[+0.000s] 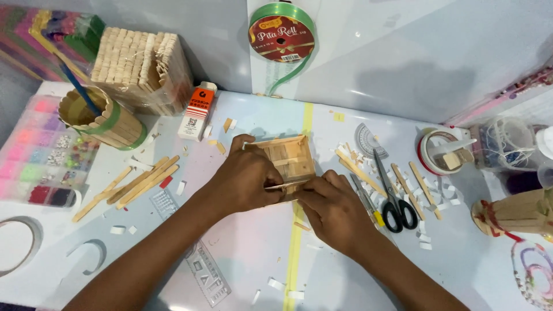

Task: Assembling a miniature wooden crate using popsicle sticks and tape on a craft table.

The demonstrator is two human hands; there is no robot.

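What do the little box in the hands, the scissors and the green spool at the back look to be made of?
Box: flat craft sticks, apparently bare pale wood, with visible grain and seams between sticks. Scissors: grey metal blades, shiny black handles, probably plastic. Green spool: glossy ribbon, likely plastic, wound on a printed card disc. The left hand and right hand hold a thin stick at the box's edge.

Pale table with scissors, craft sticks
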